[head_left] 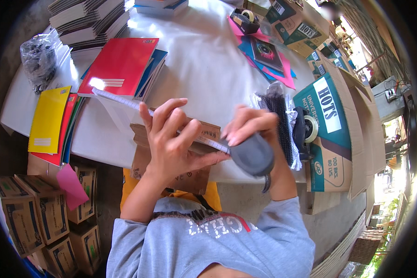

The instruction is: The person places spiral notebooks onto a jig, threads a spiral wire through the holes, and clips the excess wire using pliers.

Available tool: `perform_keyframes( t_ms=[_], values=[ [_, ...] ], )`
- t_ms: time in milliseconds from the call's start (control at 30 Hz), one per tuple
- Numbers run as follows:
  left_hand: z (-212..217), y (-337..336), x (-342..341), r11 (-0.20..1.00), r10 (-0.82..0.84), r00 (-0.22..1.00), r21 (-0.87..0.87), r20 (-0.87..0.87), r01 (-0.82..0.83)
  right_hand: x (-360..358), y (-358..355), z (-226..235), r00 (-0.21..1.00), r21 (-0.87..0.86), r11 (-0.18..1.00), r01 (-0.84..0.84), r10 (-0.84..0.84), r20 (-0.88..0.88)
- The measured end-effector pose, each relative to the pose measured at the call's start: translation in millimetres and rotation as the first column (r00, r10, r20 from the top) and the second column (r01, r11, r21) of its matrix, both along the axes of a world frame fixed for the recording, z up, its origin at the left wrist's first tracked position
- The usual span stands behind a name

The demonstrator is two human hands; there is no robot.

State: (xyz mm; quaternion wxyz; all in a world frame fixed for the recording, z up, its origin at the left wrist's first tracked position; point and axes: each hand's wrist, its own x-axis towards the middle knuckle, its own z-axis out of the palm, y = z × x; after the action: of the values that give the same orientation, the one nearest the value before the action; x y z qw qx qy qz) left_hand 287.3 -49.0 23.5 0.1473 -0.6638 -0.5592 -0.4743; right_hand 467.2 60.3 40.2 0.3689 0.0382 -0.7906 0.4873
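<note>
Largest in view, a white-covered table [199, 60], with a big teal-and-brown cardboard box [329, 150] at its right side. Smaller than these, pieces of brown cardboard [185, 180] at the near edge, and a red notebook [120, 65] toward the upper left. In the right hand [252, 123], a dark grey rounded case [252, 155] with a short strap, probably a measuring tape, somewhat blurred. From the case toward the upper left, a narrow white marked strip [120, 99], passing behind the left hand [167, 146] and reaching as far as the lower edge of the notebook in this view. For doing this well, better to hold the case steady, to keep the strip straight and without twist, and to guide it only lightly. With regard to the fingers: on the left, spread and bent, in front of the strip, with the thumb stretched along its lower edge, up to just beside the case. Touching there or not: impossible to tell. On the right, closed around the case from above, with the strip outside the grip.
</note>
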Motion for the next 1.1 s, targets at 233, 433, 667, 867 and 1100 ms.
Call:
perform_keyframes(
  t_ms=[233, 433, 667, 867, 1100],
  values=[
    [3.4, 1.0, -1.1, 1.0, -0.011, 1.0, 0.0, 0.012, 0.011, 11.8, 5.1, 8.5, 0.999, -0.072, 0.997, -0.037, 0.036, -0.011],
    [4.1, 0.7, -3.3, 0.999, -0.023, 0.999, 0.043, -0.049, 0.025, 4.7, -2.3, 12.1, 0.965, 0.028, 0.965, 0.259, -0.26, 0.04],
    [4.3, 1.9, -1.9, 0.999, -0.018, 1.0, -0.047, 0.021, 0.019, 1.7, -7.0, 12.9, 0.924, -0.066, 0.923, 0.379, -0.381, -0.018],
    [5.0, 6.7, -1.7, 0.998, -0.058, 0.994, -0.016, 0.093, 0.06, -4.4, -4.1, 15.2, 0.839, 0.075, 0.861, 0.503, -0.508, 0.197],
    [0.4, 9.2, -0.7, 0.997, -0.08, 0.987, 0.015, 0.14, 0.079, -11.8, -5.6, 26.6, 0.872, -0.056, 0.878, 0.476, -0.463, 0.159]
  ],
)
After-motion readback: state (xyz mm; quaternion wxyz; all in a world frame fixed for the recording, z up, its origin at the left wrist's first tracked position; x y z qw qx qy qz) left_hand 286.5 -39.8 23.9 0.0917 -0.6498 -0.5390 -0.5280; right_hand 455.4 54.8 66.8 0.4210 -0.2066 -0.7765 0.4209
